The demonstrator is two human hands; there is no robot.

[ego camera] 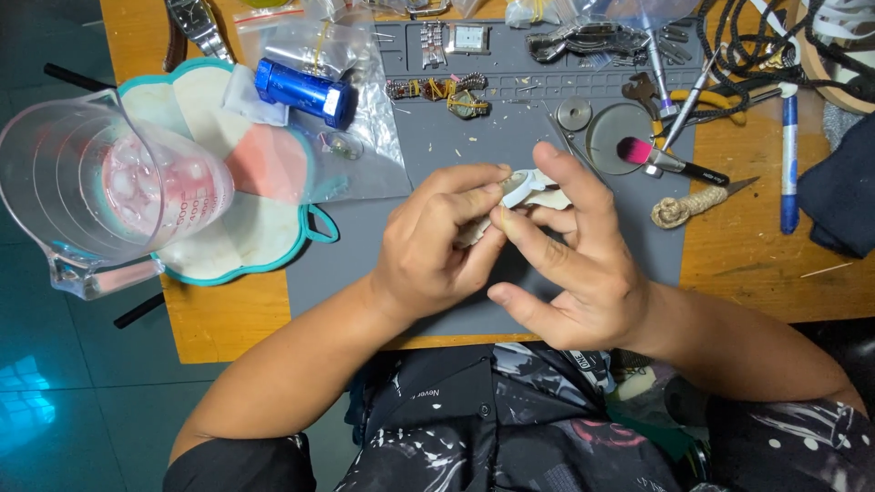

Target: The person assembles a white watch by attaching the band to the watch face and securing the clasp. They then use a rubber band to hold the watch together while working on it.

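My left hand point(428, 246) and my right hand point(574, 251) meet over the grey work mat point(437, 137). Both pinch a small white curved piece point(527, 187), held between the thumbs and forefingers just above the mat. Most of the piece is hidden behind my fingers. My right hand's other fingers are spread apart.
A clear measuring jug point(100, 182) with ice stands at the left on a teal-edged pad point(246, 237). A blue cylinder point(305, 91) lies on plastic bags. A pink-tipped brush point(661, 159), round metal discs point(615, 132), a blue pen point(789, 159), a knotted cord piece point(684, 208), watch parts and tools crowd the back.
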